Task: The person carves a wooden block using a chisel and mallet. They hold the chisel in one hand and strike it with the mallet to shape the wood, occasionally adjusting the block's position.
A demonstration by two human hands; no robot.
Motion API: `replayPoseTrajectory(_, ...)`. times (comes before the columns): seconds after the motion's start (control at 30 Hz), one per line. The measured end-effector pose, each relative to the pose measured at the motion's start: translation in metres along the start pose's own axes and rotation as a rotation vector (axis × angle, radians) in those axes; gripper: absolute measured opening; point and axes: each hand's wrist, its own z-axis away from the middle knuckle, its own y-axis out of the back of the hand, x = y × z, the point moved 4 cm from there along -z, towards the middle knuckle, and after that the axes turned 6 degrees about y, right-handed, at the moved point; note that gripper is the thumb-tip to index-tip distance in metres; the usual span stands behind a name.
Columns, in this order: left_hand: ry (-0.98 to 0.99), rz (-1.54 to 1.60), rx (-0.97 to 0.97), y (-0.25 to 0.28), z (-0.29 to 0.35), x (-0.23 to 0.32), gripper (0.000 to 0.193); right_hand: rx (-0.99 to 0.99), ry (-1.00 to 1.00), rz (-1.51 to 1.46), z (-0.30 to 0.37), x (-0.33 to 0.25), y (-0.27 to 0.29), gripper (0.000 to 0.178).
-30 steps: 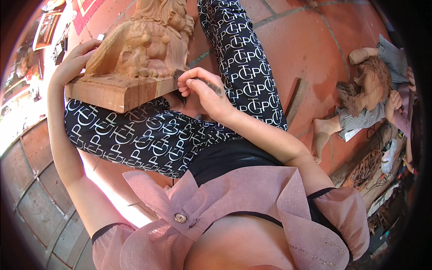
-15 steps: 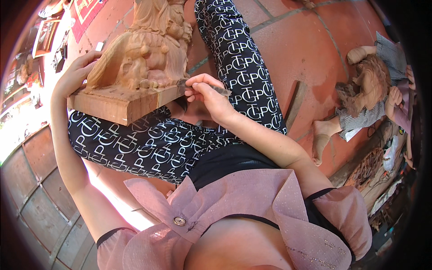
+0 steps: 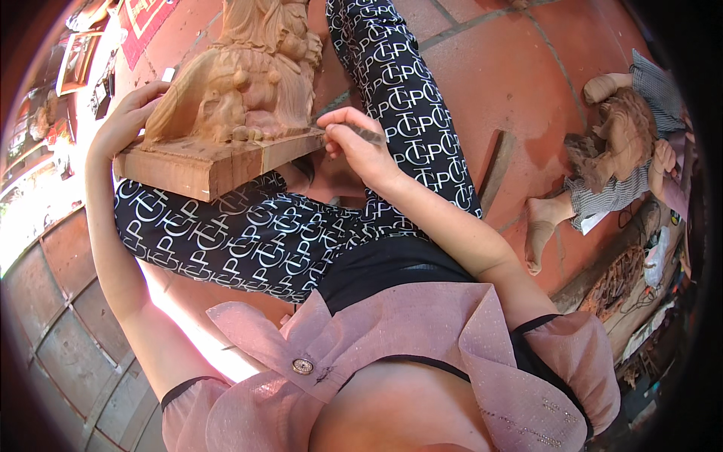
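Note:
A carved wooden statue (image 3: pixel 248 98) on a thick block base (image 3: pixel 169 172) leans over my left thigh. My left hand (image 3: pixel 128 120) grips its left side, the fingers curled over the far edge and partly hidden behind the carving. At the right end of the base is my right hand (image 3: pixel 358 143), closed in a pinch round a thin grey-brown tool (image 3: pixel 369 135). The tool's back end sticks out past the knuckles toward my right leg. Its working end is too small and hidden to make out, close to the base's right corner.
A wooden strip (image 3: pixel 497 172) lies on the red tile floor (image 3: pixel 489 83) right of my leg. Farther right another person (image 3: pixel 550 222) sits with a carved wooden piece (image 3: pixel 621 139). Wood scraps (image 3: pixel 602 282) lie at the lower right. A red mat (image 3: pixel 143 30) is at the far left.
My right hand has shifted slightly right and up along the base edge, and the tool has turned in the fingers. The statue's base has risen a little. My left hand keeps its grip.

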Motion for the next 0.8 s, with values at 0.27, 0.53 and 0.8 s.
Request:
replayPoseTrajectory(0.27,0.003,-0.006,0.02,0.002,-0.001,-0.005,0.033,0.086,0.043,0.093,-0.005,0.013,0.012,0.018)
replayPoseTrajectory(0.53,0.008,-0.005,0.025,0.004,0.0,-0.008,0.034,0.009,0.049,0.337,-0.003,0.007,0.014,0.022)
replayPoseTrajectory(0.8,0.001,0.004,0.033,0.003,0.003,-0.006,0.033,-0.045,0.053,0.287,-0.007,0.021,0.013,0.018)
